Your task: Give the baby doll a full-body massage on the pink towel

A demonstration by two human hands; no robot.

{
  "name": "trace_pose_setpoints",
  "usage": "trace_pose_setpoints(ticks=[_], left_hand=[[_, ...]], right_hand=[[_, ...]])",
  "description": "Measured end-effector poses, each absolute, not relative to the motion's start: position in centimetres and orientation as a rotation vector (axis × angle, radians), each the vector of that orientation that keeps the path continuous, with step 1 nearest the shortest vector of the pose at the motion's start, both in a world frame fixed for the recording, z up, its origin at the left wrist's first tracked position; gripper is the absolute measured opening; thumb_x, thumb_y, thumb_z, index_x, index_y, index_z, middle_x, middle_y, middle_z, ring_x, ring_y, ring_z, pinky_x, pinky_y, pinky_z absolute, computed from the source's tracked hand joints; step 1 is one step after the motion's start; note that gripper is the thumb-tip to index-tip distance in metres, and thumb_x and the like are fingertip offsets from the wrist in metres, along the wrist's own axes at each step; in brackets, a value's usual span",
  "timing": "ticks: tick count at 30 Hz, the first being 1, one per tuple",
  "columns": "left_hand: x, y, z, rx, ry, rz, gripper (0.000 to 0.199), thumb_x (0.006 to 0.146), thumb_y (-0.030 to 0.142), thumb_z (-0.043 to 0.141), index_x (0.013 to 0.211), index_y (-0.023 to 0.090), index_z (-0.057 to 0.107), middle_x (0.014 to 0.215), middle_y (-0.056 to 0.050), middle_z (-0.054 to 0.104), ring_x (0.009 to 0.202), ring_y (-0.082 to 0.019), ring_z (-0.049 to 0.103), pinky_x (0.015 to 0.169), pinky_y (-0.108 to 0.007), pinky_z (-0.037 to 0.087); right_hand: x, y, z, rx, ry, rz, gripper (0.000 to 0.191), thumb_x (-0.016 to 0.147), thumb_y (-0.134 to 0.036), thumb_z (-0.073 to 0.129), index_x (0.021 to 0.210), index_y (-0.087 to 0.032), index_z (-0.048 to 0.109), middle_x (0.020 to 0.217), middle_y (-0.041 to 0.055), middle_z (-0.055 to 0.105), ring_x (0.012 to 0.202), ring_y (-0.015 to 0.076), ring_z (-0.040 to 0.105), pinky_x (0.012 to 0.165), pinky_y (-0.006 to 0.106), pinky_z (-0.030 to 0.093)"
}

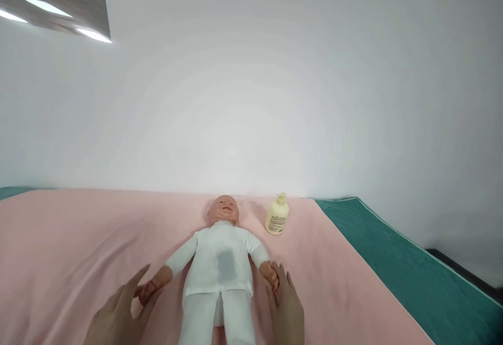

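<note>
A baby doll [202, 266] in a white long-sleeved top and white trousers lies face up, its arms spread to both sides. A grey patch marks the front of its top. At lower left, my left hand [120, 311] pinches the doll's hand on that side between thumb and fingers, the index finger lifted. My right hand [286, 308] closes on the doll's other hand, with its thumb on the near side and its fingers along the far side. The doll's feet lie beyond the bottom edge of the picture.
A pale yellow pump bottle [277, 216] stands right of the doll's head. Under both spreads a pink cloth [98, 219], slightly wrinkled at left. Green covering [393, 250] shows at right, with a dark edge beyond it. A white wall [251, 83] rises behind.
</note>
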State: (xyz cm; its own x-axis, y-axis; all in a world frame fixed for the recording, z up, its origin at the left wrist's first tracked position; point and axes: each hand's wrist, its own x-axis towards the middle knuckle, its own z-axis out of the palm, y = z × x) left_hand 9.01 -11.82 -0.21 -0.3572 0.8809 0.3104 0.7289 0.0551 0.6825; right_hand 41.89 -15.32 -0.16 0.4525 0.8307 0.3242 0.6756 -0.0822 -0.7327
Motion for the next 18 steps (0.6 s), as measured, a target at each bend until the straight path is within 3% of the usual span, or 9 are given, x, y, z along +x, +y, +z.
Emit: trace_pose_setpoints(ticks=[3, 8, 13, 18], left_hand=[[9.4, -9.5, 2.8, 1.655, 2.140, 1.218, 0.054, 0.083, 0.054, 0.048, 0.130, 0.027, 0.049, 0.106, -0.007, 0.068, 0.090, -0.028, 0.066, 0.063, -0.035, 0.050], [11.0, -3.2, 6.1, 1.614, 1.922, 1.432, 0.058, 0.081, 0.056, 0.052, 0.131, 0.027, 0.047, 0.112, -0.006, 0.068, 0.102, -0.028, 0.063, 0.069, -0.033, 0.050], [12.6, 3.6, 5.2, 1.431, 1.727, 1.453, 0.055, 0.082, 0.056, 0.049, 0.127, 0.024, 0.049, 0.118, -0.008, 0.066, 0.099, -0.025, 0.065, 0.077, -0.034, 0.051], [13.8, 7.8, 2.6, 1.457, 1.684, 1.295, 0.049, 0.083, 0.057, 0.044, 0.109, 0.018, 0.059, 0.105, -0.012, 0.071, 0.093, -0.028, 0.067, 0.075, -0.037, 0.051]], right_hand=[[41.9, -12.8, 3.0, -1.695, -1.243, 0.310, 0.048, 0.092, -0.047, 0.038, 0.130, -0.022, 0.055, 0.123, 0.0074, 0.064, 0.112, 0.0273, 0.060, 0.088, 0.037, 0.051], [41.5, -5.7, 6.5, -1.319, -1.113, 0.443, 0.046, 0.087, -0.057, 0.046, 0.106, -0.020, 0.064, 0.114, 0.0081, 0.068, 0.112, 0.0258, 0.060, 0.092, 0.034, 0.047], [41.8, 2.1, 5.2, -1.236, -1.059, 0.605, 0.055, 0.081, -0.066, 0.044, 0.091, -0.016, 0.064, 0.103, 0.0134, 0.070, 0.098, 0.0261, 0.066, 0.089, 0.037, 0.049], [43.2, 6.8, 2.7, -1.346, -1.151, 0.801, 0.049, 0.078, -0.063, 0.049, 0.074, -0.017, 0.066, 0.074, 0.0102, 0.072, 0.070, 0.0254, 0.069, 0.068, 0.037, 0.053]])
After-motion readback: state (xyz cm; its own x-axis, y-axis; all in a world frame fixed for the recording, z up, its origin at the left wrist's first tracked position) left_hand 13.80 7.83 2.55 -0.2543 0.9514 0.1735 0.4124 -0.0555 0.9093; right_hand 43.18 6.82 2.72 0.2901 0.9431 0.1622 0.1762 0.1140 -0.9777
